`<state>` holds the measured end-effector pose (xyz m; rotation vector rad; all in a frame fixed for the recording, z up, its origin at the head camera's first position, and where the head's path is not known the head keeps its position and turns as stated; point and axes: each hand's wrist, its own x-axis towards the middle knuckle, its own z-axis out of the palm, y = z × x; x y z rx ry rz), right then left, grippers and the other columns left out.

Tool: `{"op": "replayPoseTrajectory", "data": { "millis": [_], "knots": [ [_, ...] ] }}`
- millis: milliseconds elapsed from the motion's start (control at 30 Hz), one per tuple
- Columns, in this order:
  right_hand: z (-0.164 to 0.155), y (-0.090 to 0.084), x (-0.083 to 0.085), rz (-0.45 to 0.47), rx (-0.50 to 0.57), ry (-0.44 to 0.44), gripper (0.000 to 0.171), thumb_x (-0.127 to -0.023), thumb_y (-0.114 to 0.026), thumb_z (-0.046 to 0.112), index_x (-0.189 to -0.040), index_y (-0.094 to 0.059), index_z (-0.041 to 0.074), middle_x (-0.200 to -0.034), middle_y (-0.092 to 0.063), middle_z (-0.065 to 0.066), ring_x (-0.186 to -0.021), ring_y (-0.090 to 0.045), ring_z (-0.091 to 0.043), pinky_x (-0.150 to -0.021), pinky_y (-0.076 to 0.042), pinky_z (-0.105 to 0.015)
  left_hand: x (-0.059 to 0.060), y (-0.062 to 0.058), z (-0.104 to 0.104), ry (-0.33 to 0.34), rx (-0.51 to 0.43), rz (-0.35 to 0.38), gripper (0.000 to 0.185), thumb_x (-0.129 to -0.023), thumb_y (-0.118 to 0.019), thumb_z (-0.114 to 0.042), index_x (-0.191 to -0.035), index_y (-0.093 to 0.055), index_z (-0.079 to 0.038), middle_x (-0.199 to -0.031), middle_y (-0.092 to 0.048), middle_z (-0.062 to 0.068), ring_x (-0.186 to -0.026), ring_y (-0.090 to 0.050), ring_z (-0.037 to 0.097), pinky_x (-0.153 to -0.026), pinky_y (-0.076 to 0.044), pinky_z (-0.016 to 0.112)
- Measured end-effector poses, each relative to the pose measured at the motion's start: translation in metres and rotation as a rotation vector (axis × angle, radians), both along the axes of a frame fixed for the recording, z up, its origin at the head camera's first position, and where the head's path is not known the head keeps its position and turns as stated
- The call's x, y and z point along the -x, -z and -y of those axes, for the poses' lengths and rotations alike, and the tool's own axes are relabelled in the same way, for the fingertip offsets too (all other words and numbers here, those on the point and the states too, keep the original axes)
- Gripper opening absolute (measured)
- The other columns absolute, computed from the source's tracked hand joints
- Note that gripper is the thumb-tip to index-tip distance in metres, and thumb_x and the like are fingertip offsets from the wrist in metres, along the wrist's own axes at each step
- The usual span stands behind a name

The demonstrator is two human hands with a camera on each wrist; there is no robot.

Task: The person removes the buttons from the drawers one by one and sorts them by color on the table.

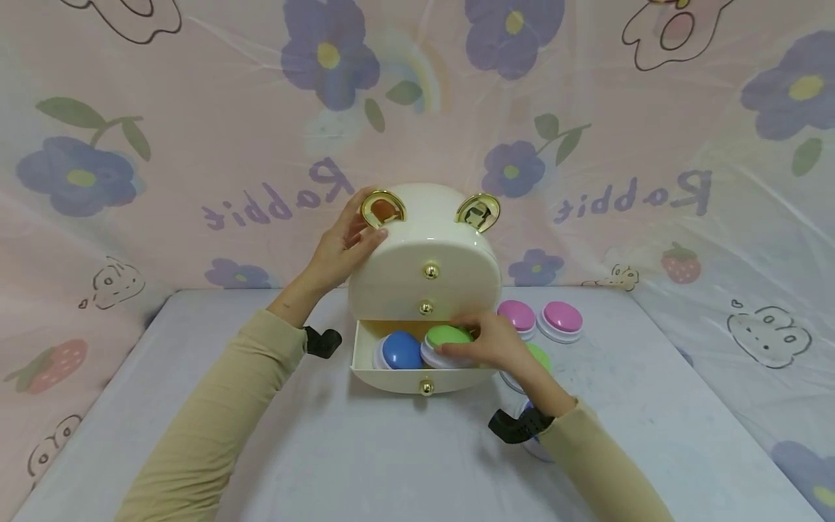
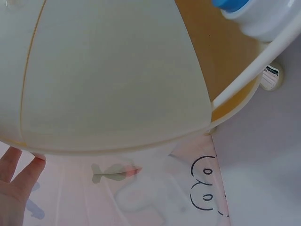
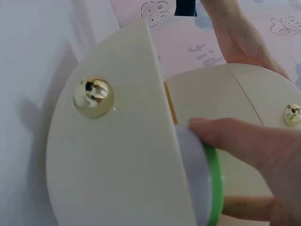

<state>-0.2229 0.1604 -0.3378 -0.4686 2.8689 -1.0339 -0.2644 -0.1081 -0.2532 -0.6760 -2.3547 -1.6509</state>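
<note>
A cream storage box [image 1: 424, 250] with gold-rimmed ears stands upright on the table, its bottom drawer [image 1: 391, 380] pulled out. My left hand [image 1: 335, 250] rests against the box's upper left side by the ear, thumb toward the front, fingers partly hidden behind. With my right hand [image 1: 494, 342] I pinch a green-lidded round jar [image 1: 446, 335] at the drawer's right side. In the right wrist view, the thumb lies on the jar's white base [image 3: 190, 165], just behind the drawer front. A blue-lidded jar [image 1: 402, 350] sits beside it in the drawer.
Two pink-lidded jars [image 1: 562, 319] stand on the table right of the box. Nearer, another green-lidded jar [image 1: 538, 355] and a blue-topped one [image 1: 538, 451] are partly hidden by the right arm. A printed cloth backdrop [image 1: 417, 138] rises behind the box.
</note>
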Motion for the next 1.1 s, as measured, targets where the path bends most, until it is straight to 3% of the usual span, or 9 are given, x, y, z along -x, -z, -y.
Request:
{"op": "replayPoseTrajectory", "data": {
  "millis": [233, 367, 800, 1100],
  "knots": [
    [0.001, 0.006, -0.007, -0.048, 0.073, 0.087, 0.043, -0.074, -0.079, 0.045, -0.106, -0.073, 0.016, -0.093, -0.07, 0.002, -0.083, -0.06, -0.016, -0.07, -0.051, -0.028, 0.025, 0.022, 0.004, 0.006, -0.023, -0.027, 0.066, -0.095, -0.059, -0.021, -0.151, -0.025, -0.031, -0.141, -0.049, 0.016, -0.135, -0.043, 0.033, -0.113, -0.028, 0.052],
    [0.001, 0.011, -0.011, -0.114, 0.102, 0.109, 0.044, -0.074, -0.08, 0.044, -0.107, -0.072, 0.016, -0.097, -0.07, 0.0, -0.086, -0.06, -0.016, -0.073, -0.05, -0.029, 0.029, 0.025, 0.005, 0.0, -0.014, -0.045, 0.066, -0.095, -0.06, -0.024, -0.15, -0.026, -0.034, -0.139, -0.05, 0.013, -0.134, -0.044, 0.032, -0.113, -0.029, 0.052],
    [-0.008, 0.033, -0.018, -0.404, 0.188, 0.055, 0.049, -0.068, -0.083, 0.034, -0.108, -0.065, 0.012, -0.098, -0.064, 0.0, -0.087, -0.054, -0.012, -0.071, -0.047, -0.028, 0.027, 0.024, 0.005, 0.001, -0.012, -0.038, 0.066, -0.095, -0.059, -0.023, -0.15, -0.024, -0.035, -0.139, -0.05, 0.014, -0.134, -0.044, 0.031, -0.114, -0.028, 0.051],
    [-0.021, 0.037, -0.023, -0.434, 0.22, 0.04, 0.059, -0.065, -0.085, 0.028, -0.117, -0.064, 0.01, -0.104, -0.059, -0.004, -0.09, -0.051, -0.013, -0.075, -0.045, -0.028, 0.008, 0.007, 0.002, 0.017, -0.014, -0.015, 0.066, -0.095, -0.057, -0.013, -0.152, -0.023, -0.02, -0.141, -0.046, 0.023, -0.135, -0.041, 0.038, -0.114, -0.026, 0.055]
  ]
}}
